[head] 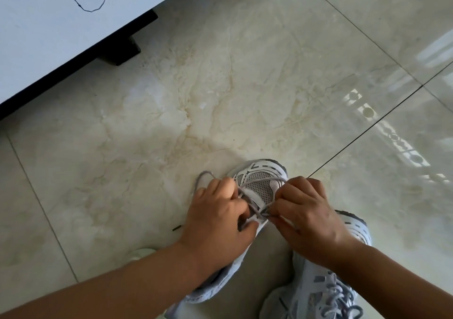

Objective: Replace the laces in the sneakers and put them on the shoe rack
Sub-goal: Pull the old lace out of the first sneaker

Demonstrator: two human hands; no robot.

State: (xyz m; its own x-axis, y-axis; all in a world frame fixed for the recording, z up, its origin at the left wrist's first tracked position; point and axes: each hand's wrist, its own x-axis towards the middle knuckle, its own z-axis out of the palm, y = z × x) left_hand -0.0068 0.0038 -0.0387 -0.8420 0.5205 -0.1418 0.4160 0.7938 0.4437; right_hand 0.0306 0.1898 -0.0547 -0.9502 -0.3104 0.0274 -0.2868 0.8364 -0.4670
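A pale grey-white sneaker (263, 174) stands on the floor, toe pointing away from me. A grey lace (255, 182) runs across its mesh toe and loops out to the left. My left hand (218, 220) grips the lace on the shoe's left side, fingers curled over the eyelets. My right hand (306, 218) pinches the other part of the lace at the shoe's right side. A second sneaker (326, 291), laced, lies at the lower right, partly under my right forearm. Most of the first shoe's body is hidden by my hands.
The floor is glossy beige marble tile (245, 85) with dark grout lines. A white cabinet or bed edge with a black base (73, 24) fills the upper left. A thin dark thread lies on its top. A small dark scrap (177, 228) lies left of my left hand.
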